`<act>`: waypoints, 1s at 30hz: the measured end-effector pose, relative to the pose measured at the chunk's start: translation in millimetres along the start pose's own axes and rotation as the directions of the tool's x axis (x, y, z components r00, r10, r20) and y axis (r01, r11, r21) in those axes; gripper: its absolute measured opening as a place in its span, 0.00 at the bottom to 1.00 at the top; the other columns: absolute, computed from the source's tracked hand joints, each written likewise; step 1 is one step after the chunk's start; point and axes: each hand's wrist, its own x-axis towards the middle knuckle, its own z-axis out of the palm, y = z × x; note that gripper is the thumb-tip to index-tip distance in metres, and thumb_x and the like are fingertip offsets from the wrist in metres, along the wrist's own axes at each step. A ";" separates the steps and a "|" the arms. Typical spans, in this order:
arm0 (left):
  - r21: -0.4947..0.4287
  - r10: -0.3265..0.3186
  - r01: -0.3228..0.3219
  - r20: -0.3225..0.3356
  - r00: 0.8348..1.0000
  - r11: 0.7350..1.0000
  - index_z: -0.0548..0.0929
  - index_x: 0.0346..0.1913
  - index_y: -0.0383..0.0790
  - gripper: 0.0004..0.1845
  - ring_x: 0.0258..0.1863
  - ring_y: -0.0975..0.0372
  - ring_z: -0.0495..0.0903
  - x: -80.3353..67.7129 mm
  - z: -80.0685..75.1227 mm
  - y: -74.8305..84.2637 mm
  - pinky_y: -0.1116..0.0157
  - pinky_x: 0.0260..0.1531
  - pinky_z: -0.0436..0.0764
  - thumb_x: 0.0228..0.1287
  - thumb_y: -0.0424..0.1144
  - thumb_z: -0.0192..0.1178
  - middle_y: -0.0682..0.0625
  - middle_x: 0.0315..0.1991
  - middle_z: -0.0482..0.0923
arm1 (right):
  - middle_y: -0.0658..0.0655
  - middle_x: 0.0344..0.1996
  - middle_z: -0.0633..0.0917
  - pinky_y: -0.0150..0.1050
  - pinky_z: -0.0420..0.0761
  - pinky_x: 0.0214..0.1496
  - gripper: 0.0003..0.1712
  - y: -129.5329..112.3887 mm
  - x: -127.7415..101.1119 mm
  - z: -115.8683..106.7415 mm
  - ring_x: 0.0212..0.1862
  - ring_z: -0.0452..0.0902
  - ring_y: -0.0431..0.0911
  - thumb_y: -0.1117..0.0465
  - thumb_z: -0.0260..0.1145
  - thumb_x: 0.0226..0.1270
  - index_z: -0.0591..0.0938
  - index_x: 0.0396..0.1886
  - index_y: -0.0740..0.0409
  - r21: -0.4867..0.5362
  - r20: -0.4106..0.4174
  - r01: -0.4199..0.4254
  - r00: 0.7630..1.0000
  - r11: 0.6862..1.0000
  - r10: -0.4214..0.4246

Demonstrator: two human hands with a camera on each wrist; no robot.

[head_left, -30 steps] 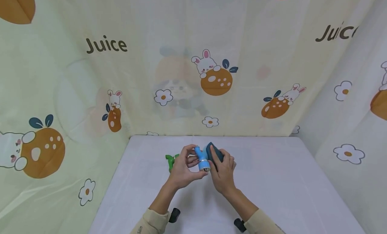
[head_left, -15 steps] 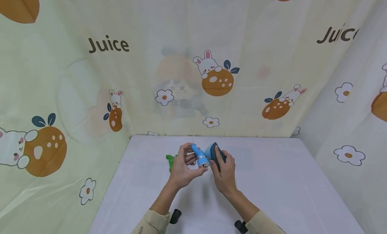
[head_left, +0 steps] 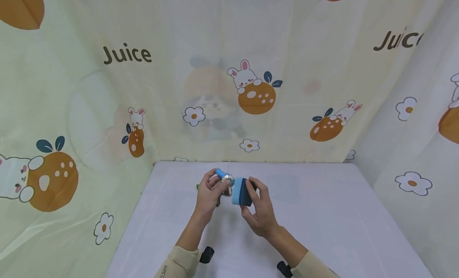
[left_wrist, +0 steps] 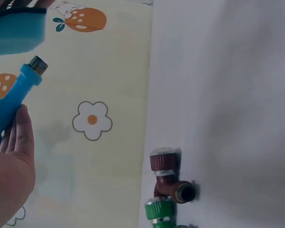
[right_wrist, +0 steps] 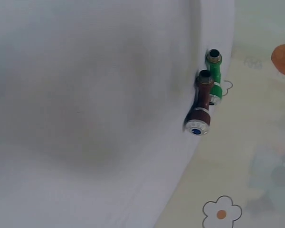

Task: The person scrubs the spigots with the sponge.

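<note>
I am holding a blue valve (head_left: 225, 177) in my left hand (head_left: 209, 192), fingers curled round it, above the table (head_left: 322, 214). My right hand (head_left: 259, 208) is pinching a sponge (head_left: 240, 192) against its threaded end. Brown (left_wrist: 168, 175) and green (left_wrist: 159, 210) valves are lying nearby.

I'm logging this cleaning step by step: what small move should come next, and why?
Probably rub the sponge over the blue valve's threaded metal end: the right hand holds the sponge right beside that end, while the left hand grips the valve.
</note>
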 end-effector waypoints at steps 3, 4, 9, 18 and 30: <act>0.027 -0.005 0.005 0.009 1.000 1.000 0.68 0.74 0.42 0.34 0.44 0.62 0.87 -1.2 0.3 0.2 0.70 0.40 0.82 0.70 0.41 0.69 0.42 0.58 0.85 | 0.71 0.71 0.68 0.30 0.63 0.77 0.34 -5.1 5.0 0.5 0.69 0.68 0.58 0.46 0.48 0.82 0.69 0.77 0.62 -0.083 0.030 0.028 0.999 0.996 -0.025; 0.037 -0.008 0.008 0.005 1.000 0.999 0.68 0.74 0.42 0.33 0.43 0.62 0.87 -1.6 0.5 0.4 0.71 0.38 0.81 0.70 0.42 0.68 0.42 0.58 0.85 | 0.70 0.72 0.68 0.31 0.63 0.78 0.34 -6.8 6.2 0.8 0.70 0.67 0.58 0.45 0.47 0.83 0.69 0.77 0.61 -0.111 0.046 0.024 0.999 0.994 -0.019; 0.042 -0.018 0.020 -0.043 0.999 0.999 0.70 0.73 0.42 0.32 0.37 0.63 0.83 -3.3 1.5 0.0 0.71 0.30 0.75 0.70 0.43 0.68 0.45 0.53 0.87 | 0.67 0.72 0.69 0.45 0.76 0.70 0.35 -10.8 9.5 3.8 0.71 0.66 0.58 0.41 0.45 0.85 0.68 0.79 0.58 -0.212 0.096 -0.004 0.995 0.977 0.025; 0.065 0.006 -0.002 -0.072 0.997 0.998 0.70 0.72 0.41 0.34 0.26 0.65 0.75 -4.8 3.9 -2.0 0.71 0.20 0.68 0.68 0.46 0.70 0.46 0.50 0.87 | 0.67 0.69 0.71 0.53 0.75 0.60 0.35 -7.8 10.4 6.7 0.66 0.67 0.58 0.40 0.45 0.85 0.67 0.80 0.55 -0.252 0.106 -0.028 0.993 0.967 0.056; 0.050 0.023 -0.019 -0.086 0.996 0.999 0.67 0.73 0.37 0.37 0.41 0.66 0.86 -4.1 5.6 -0.7 0.73 0.36 0.81 0.65 0.37 0.72 0.42 0.53 0.86 | 0.66 0.70 0.71 0.55 0.72 0.60 0.35 -1.3 8.1 6.7 0.67 0.67 0.58 0.40 0.47 0.84 0.66 0.80 0.54 -0.237 0.139 -0.084 0.983 0.968 0.119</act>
